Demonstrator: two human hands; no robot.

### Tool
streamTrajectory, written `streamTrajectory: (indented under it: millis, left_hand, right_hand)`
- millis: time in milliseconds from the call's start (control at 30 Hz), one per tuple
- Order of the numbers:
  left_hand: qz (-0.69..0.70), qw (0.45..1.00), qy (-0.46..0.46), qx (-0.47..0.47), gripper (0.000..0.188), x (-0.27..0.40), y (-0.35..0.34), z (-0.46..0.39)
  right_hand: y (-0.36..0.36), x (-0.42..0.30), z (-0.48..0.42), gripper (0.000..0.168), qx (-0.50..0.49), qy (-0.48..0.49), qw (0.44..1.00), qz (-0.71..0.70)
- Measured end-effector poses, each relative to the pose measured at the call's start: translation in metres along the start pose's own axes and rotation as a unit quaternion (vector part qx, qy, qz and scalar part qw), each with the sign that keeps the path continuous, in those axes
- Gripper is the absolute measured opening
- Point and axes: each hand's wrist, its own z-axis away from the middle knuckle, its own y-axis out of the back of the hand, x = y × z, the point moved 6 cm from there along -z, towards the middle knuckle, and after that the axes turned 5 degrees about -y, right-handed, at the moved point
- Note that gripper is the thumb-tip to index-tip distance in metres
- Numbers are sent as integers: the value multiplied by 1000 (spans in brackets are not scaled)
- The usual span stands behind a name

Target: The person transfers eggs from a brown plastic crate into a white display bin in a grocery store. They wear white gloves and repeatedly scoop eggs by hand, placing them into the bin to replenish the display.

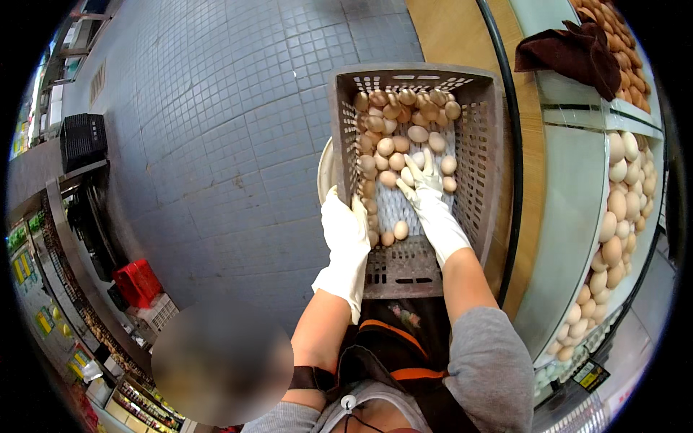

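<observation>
A grey-brown plastic crate (414, 270) with slotted walls stands before me, holding loose eggs (385, 146) in beige and tan shades. Most are heaped at the far end and along the left wall; a few lie near the front. My left hand (344, 222), in a white rubber glove, grips the crate's left rim. In the crate, my right hand (425, 184) wears a matching glove and touches pale eggs with its fingers spread around them. Whether it bears the weight of any egg is unclear. Part of a patterned liner shows on the crate's floor.
A round pale container (326, 170) is partly hidden behind the crate's left side. To the right, a glass-edged display (568, 205) holds more eggs (617, 216), with a dark cloth (574, 57) draped over it. A red crate (138, 282) stands at lower left on the tiled floor (233, 135).
</observation>
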Motion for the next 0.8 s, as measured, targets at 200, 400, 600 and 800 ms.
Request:
streamTrajectory:
  millis: [200,400,600,800]
  left_hand:
    - [8,1000,-9,17,45,-5,-1,-3]
    - [27,1000,-3,9,42,5,3,0]
    - [-23,998,-21,51,39,-3,-1,-1]
    - [33,999,-14,37,33,9,8,1]
  right_hand:
    - [-26,16,18,72,-105,-115,986,51]
    - [-15,15,-8,65,-88,-91,992,16]
    - [-5,24,26,62,-80,-90,993,-3]
    - [5,23,71,59,-87,-101,991,-26]
